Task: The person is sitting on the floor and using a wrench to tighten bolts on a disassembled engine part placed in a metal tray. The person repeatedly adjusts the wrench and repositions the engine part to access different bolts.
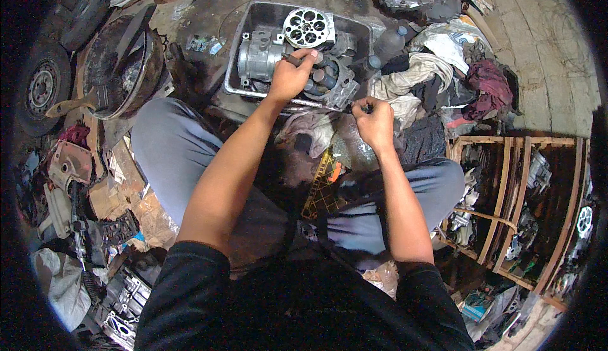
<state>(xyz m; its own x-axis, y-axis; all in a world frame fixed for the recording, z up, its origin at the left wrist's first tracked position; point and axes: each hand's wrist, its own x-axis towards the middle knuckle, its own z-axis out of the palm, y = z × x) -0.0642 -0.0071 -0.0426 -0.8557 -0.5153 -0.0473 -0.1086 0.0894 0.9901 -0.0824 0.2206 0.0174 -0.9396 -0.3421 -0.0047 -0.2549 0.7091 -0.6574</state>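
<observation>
In front of my knees stands a grey rectangular tub [345, 17] of metal machine parts. My left hand [292, 77] reaches over it, closed around a short dark piece [291, 59] whose kind I cannot make out. Just beyond those fingers lies a round silver part with several holes [308, 28]. A ribbed silver cylindrical housing [258, 56] fills the tub's left side, and a rough cast metal part [342, 85] lies at its front right. Outside that corner is my right hand [375, 122], its fingers pinched; whatever is between them is dark and mostly hidden.
Crumpled rags [421, 72] and plastic bottles [389, 41] lie right of the tub. A blackened round pan [149, 66] with a wooden-handled brush [76, 103] stands left, near a wheel [43, 91]. A wooden slatted rack [506, 205] holding metal parts is at right.
</observation>
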